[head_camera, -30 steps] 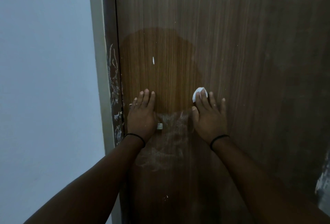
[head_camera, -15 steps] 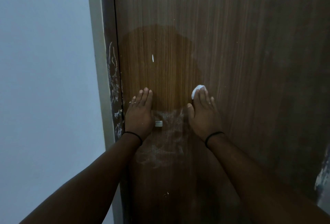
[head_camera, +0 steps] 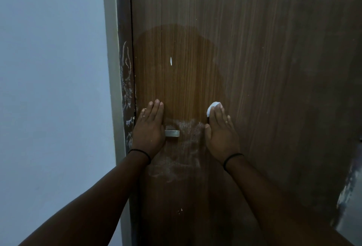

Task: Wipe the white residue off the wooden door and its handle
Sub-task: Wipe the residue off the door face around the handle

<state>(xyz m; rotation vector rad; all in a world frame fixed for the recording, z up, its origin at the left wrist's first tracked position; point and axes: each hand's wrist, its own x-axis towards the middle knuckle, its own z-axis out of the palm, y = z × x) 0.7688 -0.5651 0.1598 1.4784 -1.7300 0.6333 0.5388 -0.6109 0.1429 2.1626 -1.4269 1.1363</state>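
My left hand [head_camera: 149,130] covers most of the handle [head_camera: 172,133]; my right hand [head_camera: 221,136] hides most of the white wad [head_camera: 212,107]. The door [head_camera: 254,69] runs off-frame.

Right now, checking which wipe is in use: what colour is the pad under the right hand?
White pad, seen in the head view.

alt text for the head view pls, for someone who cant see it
Two hands lie flat on a wooden door: the left hand covers part of the metal handle, the right hand presses a white wipe. White residue smears the wood between them.
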